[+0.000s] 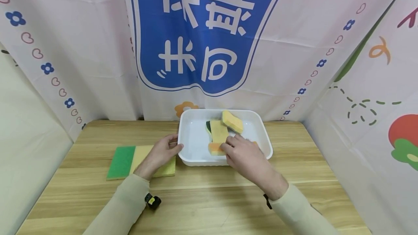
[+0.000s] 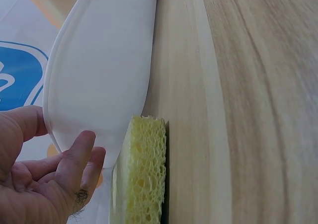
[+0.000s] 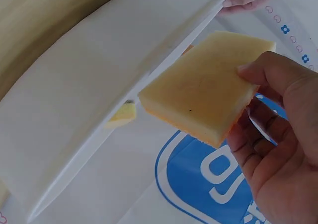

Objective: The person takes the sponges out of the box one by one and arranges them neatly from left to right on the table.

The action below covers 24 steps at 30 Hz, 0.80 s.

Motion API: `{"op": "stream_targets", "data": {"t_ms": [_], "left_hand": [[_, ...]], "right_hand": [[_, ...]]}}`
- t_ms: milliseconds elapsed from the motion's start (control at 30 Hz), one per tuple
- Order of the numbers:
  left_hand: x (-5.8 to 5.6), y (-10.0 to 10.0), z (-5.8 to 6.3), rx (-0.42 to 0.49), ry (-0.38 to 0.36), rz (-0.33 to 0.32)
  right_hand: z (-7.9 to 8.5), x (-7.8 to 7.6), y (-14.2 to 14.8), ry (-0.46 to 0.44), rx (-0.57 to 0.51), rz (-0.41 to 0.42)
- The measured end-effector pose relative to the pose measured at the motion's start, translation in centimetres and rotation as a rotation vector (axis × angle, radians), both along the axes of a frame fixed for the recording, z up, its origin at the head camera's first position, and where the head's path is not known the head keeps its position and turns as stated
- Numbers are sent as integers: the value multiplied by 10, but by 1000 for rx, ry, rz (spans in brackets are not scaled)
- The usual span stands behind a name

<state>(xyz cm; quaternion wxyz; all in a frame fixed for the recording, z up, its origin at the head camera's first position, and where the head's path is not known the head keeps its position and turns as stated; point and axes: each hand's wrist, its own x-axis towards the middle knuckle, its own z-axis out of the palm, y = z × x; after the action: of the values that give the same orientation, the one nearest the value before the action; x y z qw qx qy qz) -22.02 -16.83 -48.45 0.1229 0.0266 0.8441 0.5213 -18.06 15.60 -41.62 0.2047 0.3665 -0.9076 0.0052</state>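
Observation:
My right hand (image 1: 246, 157) pinches a cream sponge with an orange layer (image 3: 203, 85) over the near right part of a white tray (image 1: 196, 162). Its thumb lies on the cream face, the fingers on the orange side. At the tray's left end my left hand (image 1: 163, 151) holds the rim, thumb over the edge and fingers against the outer wall. Inside the tray lie a flat yellow sponge (image 1: 219, 128) with dark green beside it and a thicker yellow sponge (image 1: 232, 122) tilted near the back. My right hand partly hides the held sponge in the head view.
Left of the tray, a green flat sponge (image 1: 121, 162) and a yellow one (image 1: 167, 169) lie on the wooden table (image 1: 212, 202), partly under my left forearm. A printed white curtain (image 1: 107, 46) hangs right behind the tray, with more cloth at both sides.

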Motion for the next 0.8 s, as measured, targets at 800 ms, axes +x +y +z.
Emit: {"op": "stream_targets", "data": {"t_ms": [800], "left_hand": [[2,-1,1,52,-12,-11]], "right_hand": [[-4,53,-38,69,71,123]]}}
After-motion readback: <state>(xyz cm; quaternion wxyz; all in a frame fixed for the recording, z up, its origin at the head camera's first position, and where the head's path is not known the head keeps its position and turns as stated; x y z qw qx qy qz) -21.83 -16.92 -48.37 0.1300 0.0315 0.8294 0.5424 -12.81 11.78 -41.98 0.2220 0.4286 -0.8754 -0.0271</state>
